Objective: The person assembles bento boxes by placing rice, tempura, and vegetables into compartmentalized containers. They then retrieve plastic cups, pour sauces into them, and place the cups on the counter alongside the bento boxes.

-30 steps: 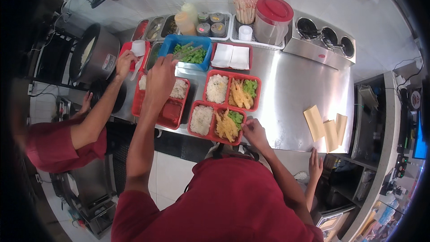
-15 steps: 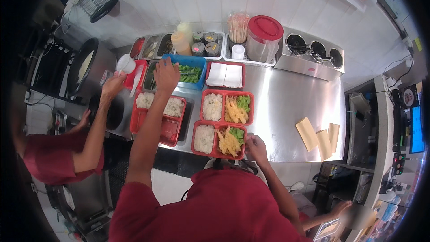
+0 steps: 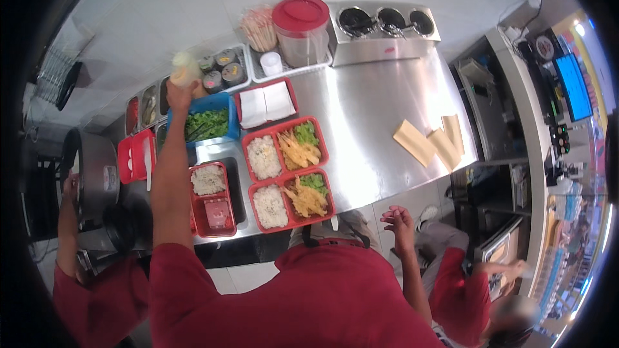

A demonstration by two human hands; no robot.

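My left arm stretches across the counter, and my left hand is closed around a sauce squeeze bottle behind the blue bin; the fingers are partly hidden. Chopped lettuce fills the blue bin. My right hand hovers off the counter's front edge, fingers loosely bent and apart, holding nothing visible. Nearest to it is a red bento box with rice, fried tempura and lettuce. A second, similarly filled bento box sits just behind. Partly under my left arm lies another red box with rice and a red compartment.
Seasoning jars, a lidded pitcher and a steel ladle holder line the wall. A red tray of napkins stands before them. Brown paper sleeves lie right. One co-worker's hand is at the rice cooker; another person is lower right.
My left hand has gone from the lettuce bin to the squeeze bottle. My right hand has left the front box's edge. The co-worker's white cup is gone from above the red tray. The view has shifted.
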